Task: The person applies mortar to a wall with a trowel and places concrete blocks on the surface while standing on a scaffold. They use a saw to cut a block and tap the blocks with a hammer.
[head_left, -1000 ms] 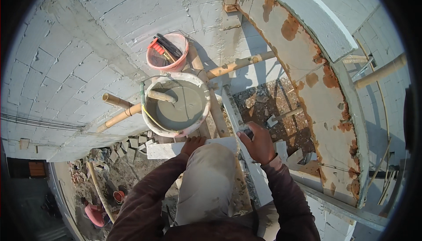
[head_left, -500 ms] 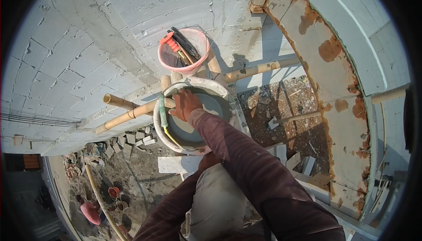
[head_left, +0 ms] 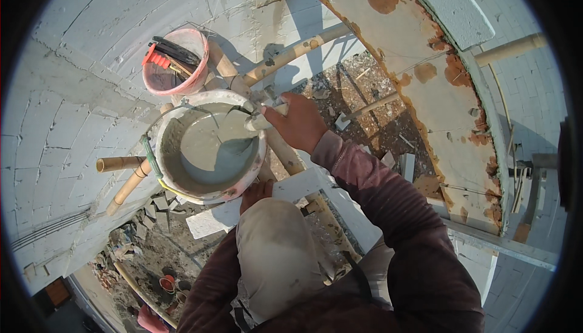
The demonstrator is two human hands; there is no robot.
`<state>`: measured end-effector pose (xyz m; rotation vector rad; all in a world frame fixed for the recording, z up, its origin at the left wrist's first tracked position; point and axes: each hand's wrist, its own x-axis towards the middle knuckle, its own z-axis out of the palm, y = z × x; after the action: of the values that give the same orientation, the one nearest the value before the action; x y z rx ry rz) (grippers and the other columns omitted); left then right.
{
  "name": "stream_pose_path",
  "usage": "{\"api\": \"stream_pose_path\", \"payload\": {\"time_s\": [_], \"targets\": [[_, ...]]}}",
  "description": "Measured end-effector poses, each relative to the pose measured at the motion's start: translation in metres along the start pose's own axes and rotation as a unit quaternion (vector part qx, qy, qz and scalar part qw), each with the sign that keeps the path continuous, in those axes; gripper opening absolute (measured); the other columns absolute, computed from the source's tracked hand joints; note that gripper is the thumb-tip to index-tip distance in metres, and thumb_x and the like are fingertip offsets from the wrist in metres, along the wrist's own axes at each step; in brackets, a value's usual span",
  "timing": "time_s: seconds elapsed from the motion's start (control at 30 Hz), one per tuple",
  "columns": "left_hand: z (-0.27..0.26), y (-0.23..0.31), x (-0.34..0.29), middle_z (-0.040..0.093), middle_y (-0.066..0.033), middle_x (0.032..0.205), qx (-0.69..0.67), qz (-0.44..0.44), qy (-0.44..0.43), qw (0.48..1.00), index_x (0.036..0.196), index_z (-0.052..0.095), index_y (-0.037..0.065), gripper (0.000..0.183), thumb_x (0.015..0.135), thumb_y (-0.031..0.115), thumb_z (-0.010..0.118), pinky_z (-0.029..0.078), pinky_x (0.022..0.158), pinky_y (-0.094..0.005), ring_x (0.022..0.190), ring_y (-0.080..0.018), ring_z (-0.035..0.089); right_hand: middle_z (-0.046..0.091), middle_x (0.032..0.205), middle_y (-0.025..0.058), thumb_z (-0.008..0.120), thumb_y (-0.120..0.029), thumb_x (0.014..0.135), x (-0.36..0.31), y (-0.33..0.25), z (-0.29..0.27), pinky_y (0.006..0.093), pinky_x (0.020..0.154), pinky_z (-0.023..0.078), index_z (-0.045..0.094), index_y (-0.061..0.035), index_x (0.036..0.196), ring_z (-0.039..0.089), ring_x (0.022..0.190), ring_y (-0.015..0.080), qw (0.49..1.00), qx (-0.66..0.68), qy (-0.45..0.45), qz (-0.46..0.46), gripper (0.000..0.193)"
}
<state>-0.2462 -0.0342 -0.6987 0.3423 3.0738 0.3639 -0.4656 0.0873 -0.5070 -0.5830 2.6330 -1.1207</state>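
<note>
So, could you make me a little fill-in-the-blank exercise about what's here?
1. The hand gripping the pale handle is the person's ____ one.
2. The wet mixture in the large bucket is coloured ____.
3. The smaller bucket, which holds tools, is coloured ____.
4. The round poles near the buckets are made of ____.

Missing words: right; grey; pink; bamboo.

It's a building site (raw blockwork (head_left: 67,129), rubble (head_left: 149,219)).
</note>
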Motion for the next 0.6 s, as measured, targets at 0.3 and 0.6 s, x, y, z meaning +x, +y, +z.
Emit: {"api": "stream_pose_path", "payload": {"time_s": [0.3,0.6], "targets": [[-0.010,-0.007,-0.005,0.062,-0.0087,0.113,-0.012,0.008,-0.010,1.000,0.131,0.055,0.006,0.057,0.084,0.035,0.065,0.046,0.088,-0.0455,0.102,-0.0279,0.062,0.066,0.081,0.0038,0.065,-0.045,0.098,-0.121,0.042,-0.039,0.0239,0.050,0.045,0.063,-0.0041,0.113,0.062,0.060,0.0099,0.744,0.589,-0.012,0.315,0.044],[-0.055,-0.019,0.010,0.060,-0.0206,0.119,-0.139,-0.069,-0.046,0.987,0.136,0.049,0.006,0.075,0.076,0.039,0.080,0.048,0.092,-0.0506,0.112,-0.0406,0.060,0.065,0.096,0.0012,0.064,-0.040,0.101,-0.241,0.086,-0.127,0.0232,0.059,0.043,0.064,-0.0035,0.119,0.061,0.069,0.0096,0.746,0.621,0.088,0.225,0.041]]}}
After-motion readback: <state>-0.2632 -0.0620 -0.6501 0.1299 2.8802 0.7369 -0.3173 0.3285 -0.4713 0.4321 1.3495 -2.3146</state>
